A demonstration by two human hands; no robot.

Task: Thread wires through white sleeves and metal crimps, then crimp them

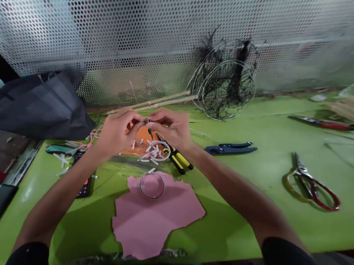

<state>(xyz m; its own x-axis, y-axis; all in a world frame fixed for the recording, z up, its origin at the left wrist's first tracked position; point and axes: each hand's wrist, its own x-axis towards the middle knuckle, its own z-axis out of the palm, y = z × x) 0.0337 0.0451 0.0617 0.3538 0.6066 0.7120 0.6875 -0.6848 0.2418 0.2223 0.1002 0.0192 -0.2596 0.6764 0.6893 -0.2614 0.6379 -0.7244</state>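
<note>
My left hand and my right hand meet above the green table, fingers pinched together on a small dark piece held between them; it is too small to name. Below them lie an orange sheet with white paper scraps, a white ring and yellow-handled pliers. Nearer to me a wire ring rests on a ragged pink sheet.
Blue pliers, red-handled scissors and a red-handled tool lie to the right. A bundle of wire hoops leans on the perforated metal screen. A dark bag, a phone and sticks sit left.
</note>
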